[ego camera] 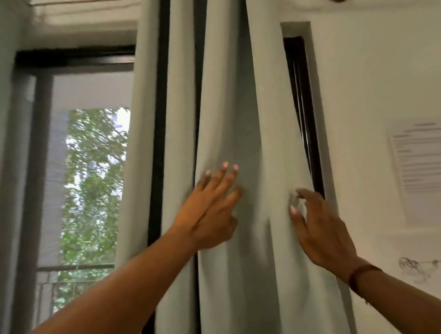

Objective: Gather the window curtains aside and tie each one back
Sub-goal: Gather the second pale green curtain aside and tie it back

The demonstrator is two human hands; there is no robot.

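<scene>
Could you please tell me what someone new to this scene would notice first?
The grey-green curtain, bunched down the middle, draws the eye first. The left hand is pressed flat on its folds and the right hand pinches its right edge. To the left, the window shows bright green leaves, and a printed sheet hangs on the white wall at right.

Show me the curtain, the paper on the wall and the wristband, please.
curtain (234, 98): head view, on the broad middle fold.
paper (430, 171): head view, on the middle of the printed sheet.
wristband (363, 272): head view, on the strap where it crosses the wrist.
</scene>
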